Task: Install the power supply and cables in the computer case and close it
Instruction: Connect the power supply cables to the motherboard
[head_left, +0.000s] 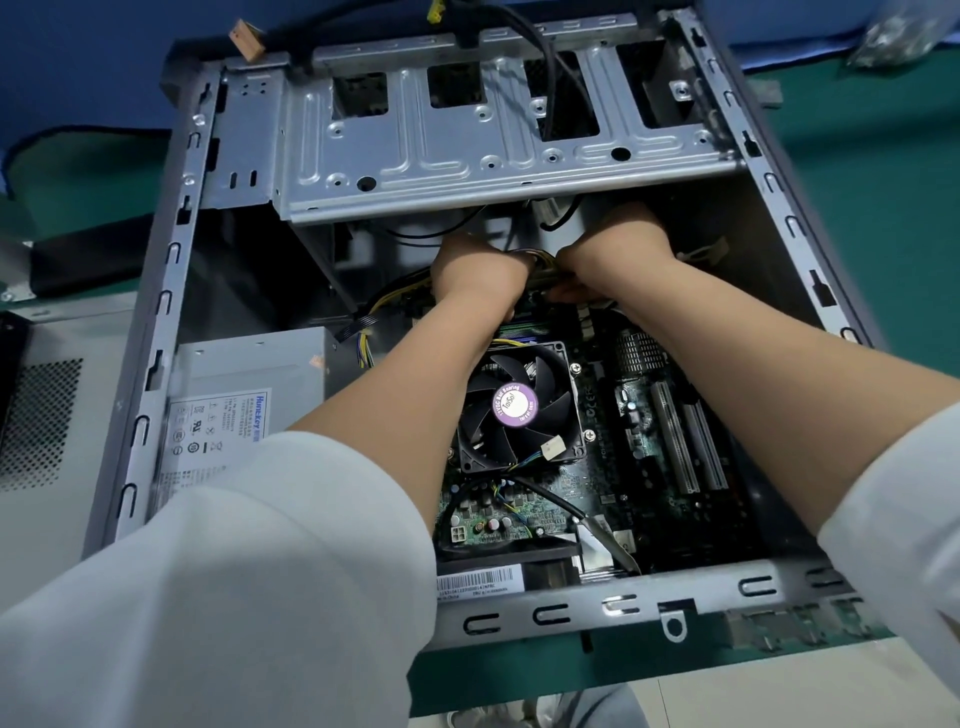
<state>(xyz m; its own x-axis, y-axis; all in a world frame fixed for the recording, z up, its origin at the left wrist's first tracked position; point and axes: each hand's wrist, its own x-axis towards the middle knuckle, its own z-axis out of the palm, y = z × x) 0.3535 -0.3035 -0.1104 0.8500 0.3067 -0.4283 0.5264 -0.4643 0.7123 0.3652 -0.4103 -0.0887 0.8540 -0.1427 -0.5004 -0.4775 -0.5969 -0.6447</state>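
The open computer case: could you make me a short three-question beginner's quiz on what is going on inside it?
1. True or false: the power supply already lies inside the computer case.
2. What do the left hand and right hand meet at? A) the fan B) a cable bundle C) the drive cage
3. Fill in: the fan's round label is ____.

Key: 1 true; 2 B; 3 purple.

A green mat (857, 171) covers the bench below a blue wall (104, 62).
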